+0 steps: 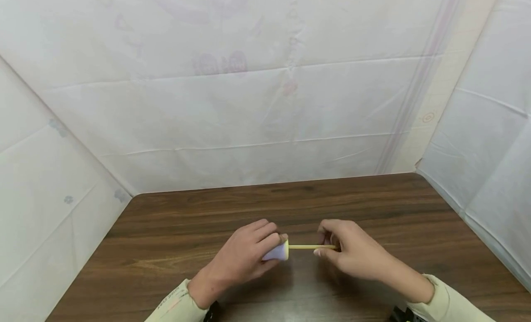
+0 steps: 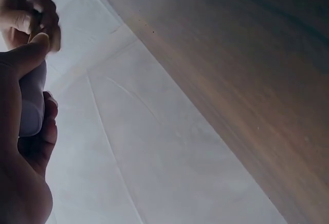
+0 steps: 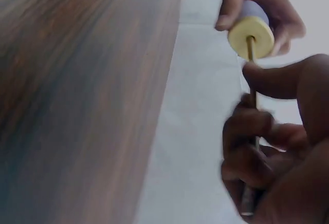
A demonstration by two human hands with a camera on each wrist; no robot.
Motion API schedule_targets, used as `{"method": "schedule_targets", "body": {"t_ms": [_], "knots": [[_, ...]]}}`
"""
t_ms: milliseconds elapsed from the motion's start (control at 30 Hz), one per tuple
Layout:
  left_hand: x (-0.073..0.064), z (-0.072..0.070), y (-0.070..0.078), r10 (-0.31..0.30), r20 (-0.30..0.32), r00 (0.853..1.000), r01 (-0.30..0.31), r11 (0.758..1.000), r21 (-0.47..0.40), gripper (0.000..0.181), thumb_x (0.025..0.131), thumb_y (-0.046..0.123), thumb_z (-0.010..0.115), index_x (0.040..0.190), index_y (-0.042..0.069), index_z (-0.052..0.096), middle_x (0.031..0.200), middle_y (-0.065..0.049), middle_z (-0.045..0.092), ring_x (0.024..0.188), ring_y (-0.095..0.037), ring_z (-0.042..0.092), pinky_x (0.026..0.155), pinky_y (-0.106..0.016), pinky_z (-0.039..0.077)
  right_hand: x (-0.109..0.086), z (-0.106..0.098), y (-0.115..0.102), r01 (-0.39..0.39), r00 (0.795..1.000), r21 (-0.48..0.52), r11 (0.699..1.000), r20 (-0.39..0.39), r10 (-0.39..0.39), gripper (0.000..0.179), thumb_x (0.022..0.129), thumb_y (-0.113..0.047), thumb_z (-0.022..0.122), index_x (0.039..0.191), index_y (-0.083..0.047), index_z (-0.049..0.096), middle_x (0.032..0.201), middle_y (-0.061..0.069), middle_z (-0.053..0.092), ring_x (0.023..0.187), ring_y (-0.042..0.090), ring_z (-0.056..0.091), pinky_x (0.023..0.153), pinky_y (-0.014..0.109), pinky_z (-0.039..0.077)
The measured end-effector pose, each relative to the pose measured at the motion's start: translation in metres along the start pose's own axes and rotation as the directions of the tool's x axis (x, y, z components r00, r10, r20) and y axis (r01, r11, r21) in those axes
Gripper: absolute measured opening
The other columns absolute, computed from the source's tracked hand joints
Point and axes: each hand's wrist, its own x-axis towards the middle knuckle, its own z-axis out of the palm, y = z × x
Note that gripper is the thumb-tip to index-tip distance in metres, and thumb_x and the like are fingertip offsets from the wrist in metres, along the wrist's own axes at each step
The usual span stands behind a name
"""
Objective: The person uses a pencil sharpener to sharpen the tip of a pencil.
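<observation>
A lavender cylindrical pencil sharpener with a pale yellow end face lies sideways in the grip of my left hand. Out of the centre of that yellow face runs a slim yellow pencil, in line with the cylinder. My right hand holds the pencil along its length, thumb and fingers curled about it. In the right wrist view, a silvery pencil end shows below the curled fingers. The left wrist view has the rounded back of the sharpener between palm and fingers.
Both hands are over a dark brown wood-grain table with rounded back corners. White patterned sheeting hangs behind the table and along both sides. Light sleeves and dark wrist gear sit at the front edge of the view.
</observation>
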Motion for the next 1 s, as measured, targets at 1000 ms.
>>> {"method": "schedule_targets", "body": {"t_ms": [1000], "knots": [[-0.001, -0.003, 0.004, -0.086, -0.019, 0.996, 0.083, 0.988, -0.128, 0.045, 0.094, 0.043, 0.082, 0.115, 0.010, 0.060, 0.104, 0.003, 0.066, 0.079, -0.004, 0.058, 0.070, -0.015, 0.051, 0.009, 0.016, -0.011, 0.278, 0.713, -0.600, 0.750, -0.394, -0.580, 0.038, 0.108, -0.032, 0.062, 0.071, -0.024, 0.063, 0.065, -0.016, 0.050, 0.054, -0.003, 0.031, 0.046, 0.012, 0.021]]}}
